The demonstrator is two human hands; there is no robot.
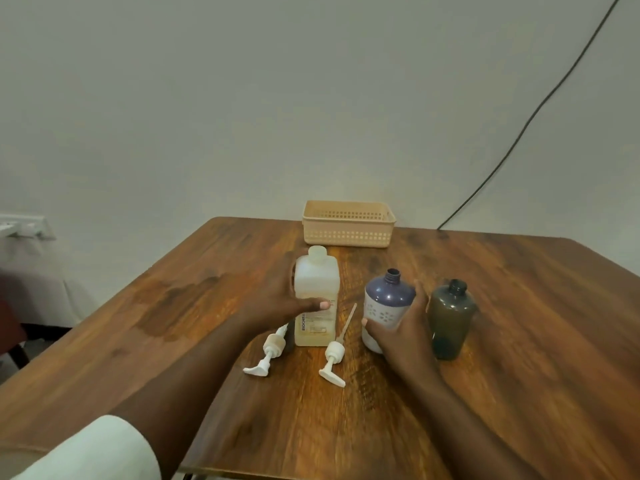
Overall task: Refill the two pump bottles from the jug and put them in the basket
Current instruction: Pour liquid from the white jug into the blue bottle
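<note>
On the wooden table (519, 306), a translucent jug (316, 296) stands upright near the middle, its cap on and pale yellowish liquid in its lower part. Around it wraps the left hand (277, 303), thumb across the front label and fingers hidden behind, so it grips the jug. Just to the right, the right hand (405, 327) clasps a blue-and-white bottle (386, 306), upright with its neck uncapped. Beside that hand stands a dark green bottle (450, 317), also upright and uncapped; it seems to be just touching the fingers, though I cannot tell for sure. Two white pump heads lie flat in front of the jug: one pump (268, 351) under the left wrist, the other pump (335, 358) between jug and blue bottle, its dip tube pointing away. At the far edge, against the wall, sits a beige perforated basket (348, 233), well apart from the bottles. A dark cable (540, 105) runs down the wall.
</note>
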